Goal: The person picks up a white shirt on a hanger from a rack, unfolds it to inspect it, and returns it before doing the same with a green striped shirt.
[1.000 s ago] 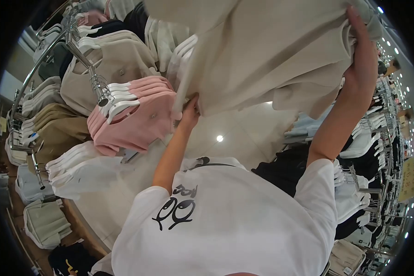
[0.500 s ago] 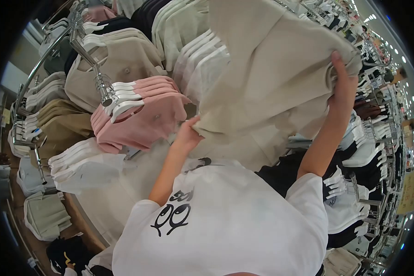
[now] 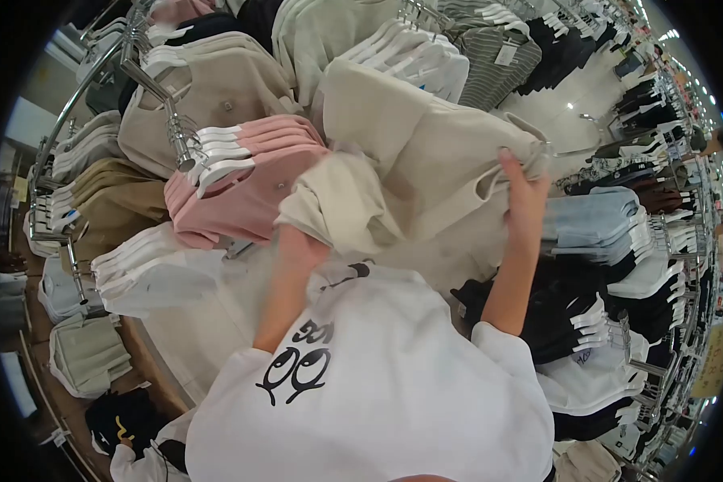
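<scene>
A pair of what look like beige trousers is stretched between my hands in front of my chest. My right hand grips their gathered, waistband-like end, thumb on top. At the other end, the cloth is bunched and folded over my left hand, so its fingers are hidden under the fabric. Just beyond the left hand hang pink tops on white hangers, close to the bunched cloth.
A chrome rack arm juts in from the upper left. Beige tops, brown garments and white garments hang around it. To the right are light blue garments and black garments. Striped tops hang at the back.
The trousers have come down and closer to me. My right hand has moved left and lower; my left hand has gone under the cloth, which is now bunched over it.
</scene>
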Action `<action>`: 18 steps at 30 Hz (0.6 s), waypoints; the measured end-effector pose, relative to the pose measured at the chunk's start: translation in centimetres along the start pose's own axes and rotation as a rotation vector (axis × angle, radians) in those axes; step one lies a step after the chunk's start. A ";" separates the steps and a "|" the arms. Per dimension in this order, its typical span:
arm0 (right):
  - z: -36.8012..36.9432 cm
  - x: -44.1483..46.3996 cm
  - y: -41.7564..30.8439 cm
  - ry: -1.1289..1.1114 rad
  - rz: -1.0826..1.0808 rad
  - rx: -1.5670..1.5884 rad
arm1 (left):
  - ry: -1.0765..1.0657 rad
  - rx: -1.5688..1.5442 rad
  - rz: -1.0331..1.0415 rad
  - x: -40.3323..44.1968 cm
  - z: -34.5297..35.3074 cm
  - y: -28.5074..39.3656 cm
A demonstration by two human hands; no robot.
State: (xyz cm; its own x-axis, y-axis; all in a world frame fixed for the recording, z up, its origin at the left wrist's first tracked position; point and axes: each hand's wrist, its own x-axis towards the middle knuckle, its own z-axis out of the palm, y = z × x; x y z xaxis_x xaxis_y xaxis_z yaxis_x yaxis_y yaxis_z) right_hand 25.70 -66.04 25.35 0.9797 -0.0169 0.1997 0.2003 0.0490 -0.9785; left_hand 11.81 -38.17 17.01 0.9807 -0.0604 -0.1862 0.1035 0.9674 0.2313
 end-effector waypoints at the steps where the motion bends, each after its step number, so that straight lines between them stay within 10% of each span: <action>1: 0.1 0.0 0.9 -0.046 -0.001 -0.034 | 0.029 0.044 -0.043 0.2 0.7 0.6; 4: -0.6 0.3 4.5 -0.166 0.067 -0.243 | 0.041 0.557 -0.139 0.2 3.7 3.1; 7: 0.2 -1.3 5.4 -0.277 0.080 -0.077 | -0.051 2.007 -0.204 1.8 8.5 3.1; 10: 5.1 -4.0 2.0 -0.380 0.009 0.335 | -0.013 2.713 -0.188 3.3 15.7 -0.3; 13: 7.0 -5.0 1.2 -0.273 -0.360 -0.247 | 0.018 2.817 -0.098 5.2 20.9 -1.8; 15: 6.6 -4.6 0.9 -0.273 -0.212 -0.209 | -0.116 2.738 -0.031 7.5 22.3 -0.6; 18: 4.7 -3.6 1.7 -0.295 -0.020 -0.089 | -0.891 2.227 0.222 11.4 19.0 5.0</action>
State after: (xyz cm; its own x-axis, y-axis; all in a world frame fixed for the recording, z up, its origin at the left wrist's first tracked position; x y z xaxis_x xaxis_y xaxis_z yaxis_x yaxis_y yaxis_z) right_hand 22.55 -61.20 23.23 0.9379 0.2739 0.2130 0.2314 -0.0362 -0.9722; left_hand 26.65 -38.72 34.17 0.7428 -0.6595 0.1156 -0.6044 -0.5861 0.5396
